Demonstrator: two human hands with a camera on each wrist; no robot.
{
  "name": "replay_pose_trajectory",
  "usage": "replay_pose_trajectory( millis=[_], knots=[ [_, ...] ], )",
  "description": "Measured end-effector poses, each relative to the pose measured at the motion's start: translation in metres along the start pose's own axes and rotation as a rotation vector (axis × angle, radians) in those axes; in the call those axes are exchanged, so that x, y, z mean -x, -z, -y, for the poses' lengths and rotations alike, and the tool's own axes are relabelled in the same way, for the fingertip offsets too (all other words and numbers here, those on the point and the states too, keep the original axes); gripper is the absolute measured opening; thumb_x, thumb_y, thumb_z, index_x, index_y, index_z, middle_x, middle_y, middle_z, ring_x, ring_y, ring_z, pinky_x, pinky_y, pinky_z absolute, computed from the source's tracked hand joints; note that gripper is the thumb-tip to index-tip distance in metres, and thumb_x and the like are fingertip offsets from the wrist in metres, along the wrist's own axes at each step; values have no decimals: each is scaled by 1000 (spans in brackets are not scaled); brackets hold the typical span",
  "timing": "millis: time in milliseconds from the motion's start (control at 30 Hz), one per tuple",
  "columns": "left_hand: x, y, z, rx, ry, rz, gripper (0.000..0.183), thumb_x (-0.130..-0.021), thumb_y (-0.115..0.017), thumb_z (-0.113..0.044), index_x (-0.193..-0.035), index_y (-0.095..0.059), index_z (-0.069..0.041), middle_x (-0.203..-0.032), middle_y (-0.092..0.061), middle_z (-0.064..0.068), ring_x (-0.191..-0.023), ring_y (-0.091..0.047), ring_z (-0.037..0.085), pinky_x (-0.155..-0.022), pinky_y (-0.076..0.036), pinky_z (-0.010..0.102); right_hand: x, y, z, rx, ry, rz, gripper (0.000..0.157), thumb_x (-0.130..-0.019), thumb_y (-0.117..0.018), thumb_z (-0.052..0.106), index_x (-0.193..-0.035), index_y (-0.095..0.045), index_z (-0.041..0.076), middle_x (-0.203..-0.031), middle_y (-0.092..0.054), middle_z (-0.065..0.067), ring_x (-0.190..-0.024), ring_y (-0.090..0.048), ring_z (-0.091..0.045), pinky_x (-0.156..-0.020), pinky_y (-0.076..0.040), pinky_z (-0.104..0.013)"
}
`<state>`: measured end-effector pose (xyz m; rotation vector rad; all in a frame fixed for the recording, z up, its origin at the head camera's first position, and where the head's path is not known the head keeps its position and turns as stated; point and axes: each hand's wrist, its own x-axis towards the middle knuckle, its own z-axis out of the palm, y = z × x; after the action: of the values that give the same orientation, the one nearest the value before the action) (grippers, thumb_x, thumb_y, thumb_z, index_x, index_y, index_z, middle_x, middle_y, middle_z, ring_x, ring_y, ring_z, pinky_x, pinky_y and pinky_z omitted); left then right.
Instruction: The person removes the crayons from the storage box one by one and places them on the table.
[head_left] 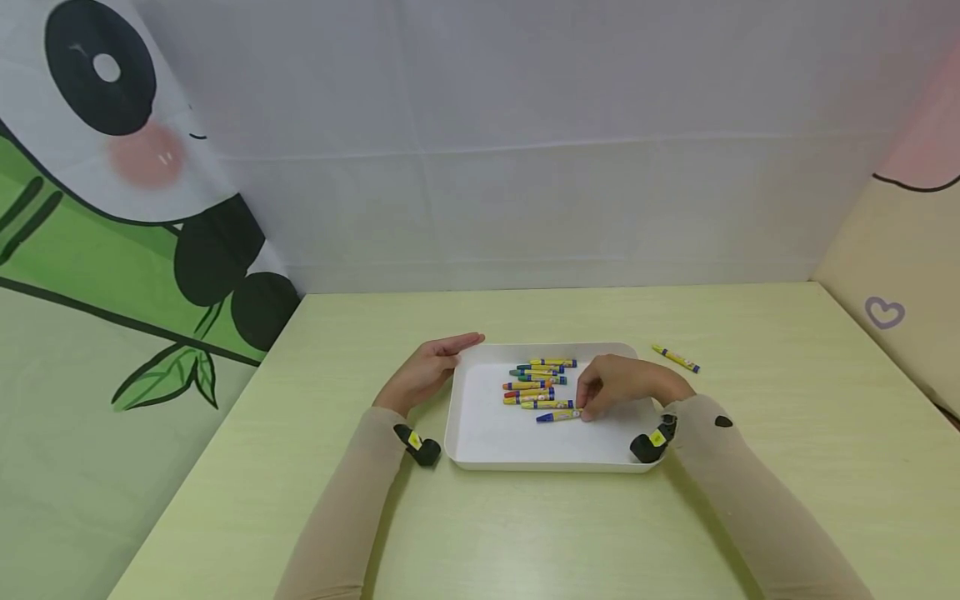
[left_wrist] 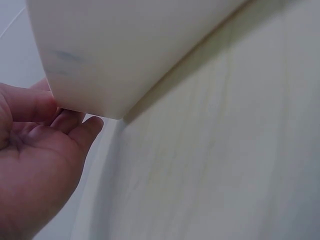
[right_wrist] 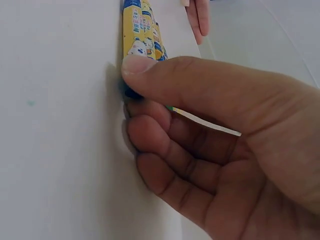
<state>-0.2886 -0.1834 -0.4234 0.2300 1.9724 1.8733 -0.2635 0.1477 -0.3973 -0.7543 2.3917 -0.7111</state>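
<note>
My right hand (head_left: 617, 385) is over the white tray (head_left: 487, 454), pinching the end of a blue crayon (head_left: 553, 416) between thumb and fingertips. In the right wrist view the thumb lies over the yellow-wrapped crayon (right_wrist: 132, 30), which rests on the tray floor. Beside it, several crayons (head_left: 534, 385) in yellow wrappers lie in a rough column, with green, orange and red tips among them. At the tray's far left corner my left hand (head_left: 427, 371) holds the rim, thumb at the edge and fingers along the outside. The left wrist view shows the tray's outer wall (left_wrist: 110, 55) against these fingers.
One more yellow crayon (head_left: 677, 358) lies on the pale wooden table (head_left: 525, 533), off the tray's far right corner. A white cloth backdrop (head_left: 562, 208) rises behind the table, and printed panels (head_left: 150, 275) stand at both sides.
</note>
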Motion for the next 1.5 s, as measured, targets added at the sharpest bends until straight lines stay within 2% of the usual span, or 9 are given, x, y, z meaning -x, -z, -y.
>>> replay_pose_trajectory(
  millis=[367, 867, 1033, 1300, 1500],
  knots=[
    [0, 1, 0, -17, -12, 22, 50, -99, -32, 9, -145, -42, -6, -153, -39, 6, -144, -30, 22, -117, -28, 41, 0, 1, -1, 22, 33, -10, 5, -82, -75, 18, -81, -71, 17, -79, -63, 6, -73, -52, -10, -69, -45, -24],
    [-1, 9, 1, -80, -39, 43, 45, -100, -41, 2, -144, -45, -9, -152, -40, 6, -144, -32, 21, -115, -30, 40, 3, 10, -5, 15, 65, -34, 4, -81, -76, 19, -84, -74, 16, -81, -67, 6, -74, -56, -10, -71, -48, -25],
    [-4, 9, 2, -82, -19, 30, 46, -100, -41, 2, -143, -47, -12, -151, -42, 3, -143, -34, 20, -114, -31, 38, 3, 12, -5, -4, 82, -34, 4, -82, -75, 17, -85, -75, 15, -82, -68, 6, -74, -56, -9, -70, -49, -24],
    [-5, 8, 5, -76, -26, 44, 46, -100, -39, 3, -144, -45, -10, -152, -40, 4, -143, -32, 21, -115, -30, 41, 6, 16, -5, -47, 96, -36, 6, -84, -73, 14, -89, -76, 15, -85, -70, 5, -76, -58, -10, -70, -51, -23],
    [-4, 8, 5, -53, -23, 49, 47, -100, -38, 4, -145, -43, -8, -153, -39, 6, -144, -30, 21, -116, -28, 41, 12, 22, -5, -39, 114, -61, 7, -85, -73, 16, -91, -76, 14, -88, -72, 4, -79, -61, -9, -73, -52, -24]
  ],
)
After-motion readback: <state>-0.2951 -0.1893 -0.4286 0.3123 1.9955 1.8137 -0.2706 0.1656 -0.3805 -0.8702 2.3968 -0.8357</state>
